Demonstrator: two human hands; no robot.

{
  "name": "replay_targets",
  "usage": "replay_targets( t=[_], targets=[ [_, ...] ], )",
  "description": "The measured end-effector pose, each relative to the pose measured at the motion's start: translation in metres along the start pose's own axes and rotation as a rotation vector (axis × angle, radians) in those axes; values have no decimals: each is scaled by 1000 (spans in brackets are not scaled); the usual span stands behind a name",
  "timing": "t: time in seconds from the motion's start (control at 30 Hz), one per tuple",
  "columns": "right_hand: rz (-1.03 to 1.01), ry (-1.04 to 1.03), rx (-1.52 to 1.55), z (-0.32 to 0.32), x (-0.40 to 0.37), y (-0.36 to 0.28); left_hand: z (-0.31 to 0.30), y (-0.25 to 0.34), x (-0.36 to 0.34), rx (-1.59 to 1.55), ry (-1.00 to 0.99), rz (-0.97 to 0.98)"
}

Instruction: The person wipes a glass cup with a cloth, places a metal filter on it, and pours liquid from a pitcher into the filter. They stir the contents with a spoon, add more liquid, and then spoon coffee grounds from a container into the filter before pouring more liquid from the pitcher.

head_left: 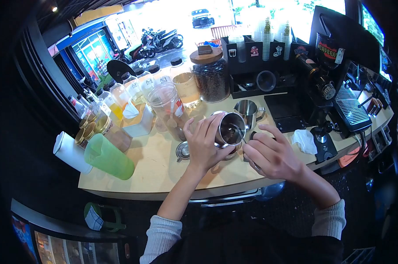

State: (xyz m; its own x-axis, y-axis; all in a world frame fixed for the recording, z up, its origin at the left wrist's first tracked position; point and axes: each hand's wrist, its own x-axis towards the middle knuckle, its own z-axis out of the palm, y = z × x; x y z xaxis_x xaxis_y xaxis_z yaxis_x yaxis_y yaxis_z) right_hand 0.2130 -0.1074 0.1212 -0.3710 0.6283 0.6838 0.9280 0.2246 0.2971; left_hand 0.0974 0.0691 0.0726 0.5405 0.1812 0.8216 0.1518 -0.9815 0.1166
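My left hand is wrapped round a metal cup, tilted so its dark inside faces me. Inside the cup is the end of a thin metal utensil, whose handle is in the closed fingers of my right hand. Just behind the cup stands a steel pitcher with a handle on its right. A small round metal strainer or lid lies on the wooden counter, left of my left hand. My left hand partly hides the cup's lower side.
Left are a green pitcher, a white container, a tissue box and several bottles. Behind stand a clear tub and a jar of dark beans. Right are a cloth and coffee machine.
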Motion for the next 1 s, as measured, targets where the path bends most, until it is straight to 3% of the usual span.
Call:
replay_targets(
  t=[0.27, 0.53, 0.7, 0.9, 1.0],
  targets=[
    [80, 60, -83, -4, -2, -2, 5, 1, -4, -66, 44, -16],
    [6, 62, -53, -2, -8, -2, 6, 0, -4, -206, 24, -57],
    [-52, 13, 53, -5, -9, -5, 5, -5, -2, -346, -65, -108],
    [21, -18, -24, -6, -17, 0, 2, -14, 0, -460, -155, -165],
    [-6, 6, 34, -4, -19, 0, -1, -17, 2, -465, -213, -116]
  ],
)
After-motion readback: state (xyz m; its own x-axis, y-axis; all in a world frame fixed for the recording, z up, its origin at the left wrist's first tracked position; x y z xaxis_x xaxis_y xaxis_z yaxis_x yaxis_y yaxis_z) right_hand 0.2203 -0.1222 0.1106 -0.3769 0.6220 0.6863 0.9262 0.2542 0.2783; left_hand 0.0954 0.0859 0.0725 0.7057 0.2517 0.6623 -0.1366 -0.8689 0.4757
